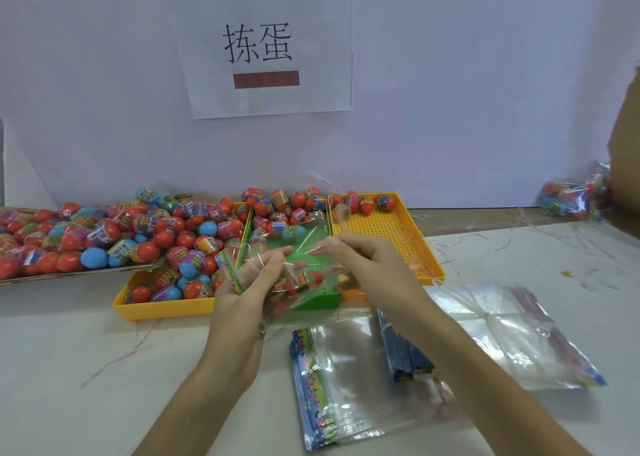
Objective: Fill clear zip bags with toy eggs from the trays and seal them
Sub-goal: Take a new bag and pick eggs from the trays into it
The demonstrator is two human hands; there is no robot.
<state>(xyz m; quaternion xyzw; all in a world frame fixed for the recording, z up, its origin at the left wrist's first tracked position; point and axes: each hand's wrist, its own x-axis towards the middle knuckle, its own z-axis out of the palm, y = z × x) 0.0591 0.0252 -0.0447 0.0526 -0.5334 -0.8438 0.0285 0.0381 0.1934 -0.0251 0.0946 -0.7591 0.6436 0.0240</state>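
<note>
1. Left hand [242,282] grips the clear zip bag [298,247] by its left side, fingers curled round the coloured zip strip. Bag is held up over the near end of the green tray [322,302].
2. Right hand [363,258] pinches the bag's upper edge, fingertips closed on the plastic.
3. A few toy eggs [301,279] are inside the bag, between the two hands.
4. Left yellow tray [166,308] is heaped with eggs and touches the green tray's left wall. Left hand is over its right edge.
5. Right yellow tray [381,225] is mostly bare mesh, with eggs only along the far wall. It touches the green tray's right side.
6. Cardboard tray [79,273] is far left, piled with eggs, its edge just beside the left yellow tray.
7. Stack of empty bags [346,379] lies under the right forearm, with a loose pile [512,334] just right of it.
8. Filled bags [571,195] sit far right by the wall.
9. Bare tabletop [104,369] shows near left, in front of the left yellow tray.
</note>
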